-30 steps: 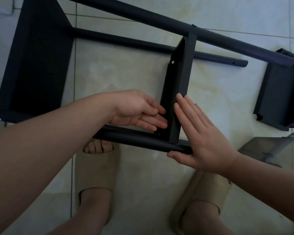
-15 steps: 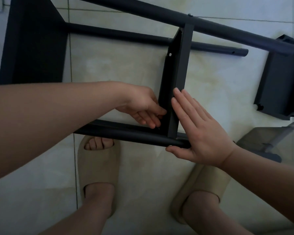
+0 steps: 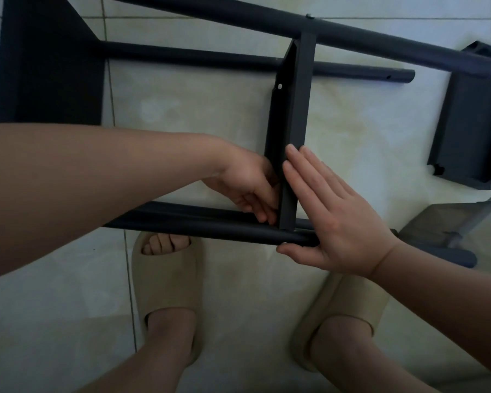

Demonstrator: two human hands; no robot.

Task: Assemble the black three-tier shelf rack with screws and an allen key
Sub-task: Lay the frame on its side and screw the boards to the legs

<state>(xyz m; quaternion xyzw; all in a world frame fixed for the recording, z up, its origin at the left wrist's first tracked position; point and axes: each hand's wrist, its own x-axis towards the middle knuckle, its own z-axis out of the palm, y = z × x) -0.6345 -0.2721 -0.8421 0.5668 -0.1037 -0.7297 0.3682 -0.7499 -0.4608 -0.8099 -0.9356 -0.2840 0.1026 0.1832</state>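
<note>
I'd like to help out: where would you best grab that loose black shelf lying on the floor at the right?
Probably by its long side rims, coming from above. The loose shelf lies flat on the tiled floor, and its raised edges seem to offer fingers a lip. The upper pole crosses over its far end, so start at the near end.

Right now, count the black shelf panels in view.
3 shelf panels: one far left, one edge-on at centre, one lying apart at right. Others may lie off-frame.

Dim, cool, flat light, no hard shadows; black rack point(image 3: 294, 114) loses detail. Faint sheen on floor point(image 3: 352, 131). Edges bend, wide-angle; my near forearm point(image 3: 68, 188) soft.
</note>
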